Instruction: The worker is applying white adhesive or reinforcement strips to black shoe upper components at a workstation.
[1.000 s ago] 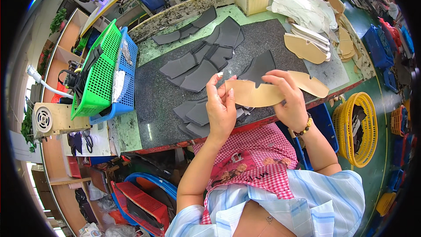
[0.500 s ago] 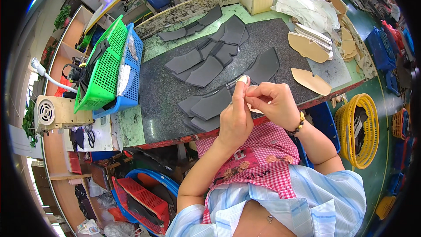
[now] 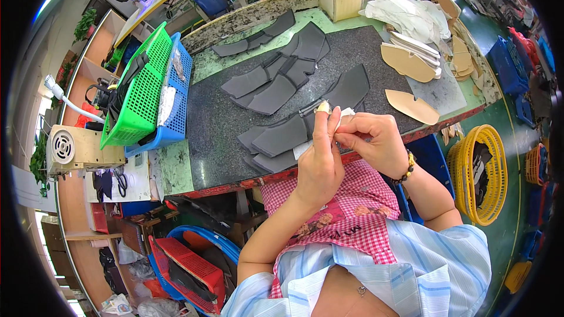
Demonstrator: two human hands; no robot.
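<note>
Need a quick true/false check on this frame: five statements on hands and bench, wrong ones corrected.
1. A beaded bracelet is on the right wrist. True.
2. The hands are wide apart, both holding nothing. False: the left hand and right hand are close together, holding a white piece.
3. Dark grey pieces lie on the speckled slab. True.
4. The green basket is on the bench's right side. False: the green basket is on the left, against a blue basket.
5. A notched tan piece lies to the right of the hands, touched by neither. True.
</note>
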